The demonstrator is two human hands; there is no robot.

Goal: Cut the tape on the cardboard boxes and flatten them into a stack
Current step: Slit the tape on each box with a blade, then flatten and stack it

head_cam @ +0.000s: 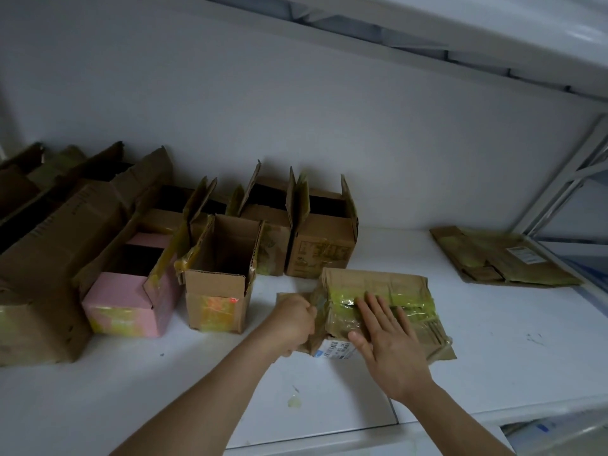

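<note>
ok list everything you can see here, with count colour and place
flattened box: 1, brown with yellowish tape, front centre of the shelf, under both hands
shipping label: 1, white, near edge of the flattened box
flat stack: 1 pile, brown with yellowish tape, far right of the shelf
small open box: 1, brown with yellow-orange tape, left of the flattened box
pink box: 1, pink, open top, left of the small open box
upright open boxes: several, brown, along the back wall and far left; exact count unclear
shelf: 1, white, carries everything
wall: white, behind the boxes
left hand: 1, grips the flattened box's left end
right hand: 1, fingers straight, presses flat on the flattened box
</note>
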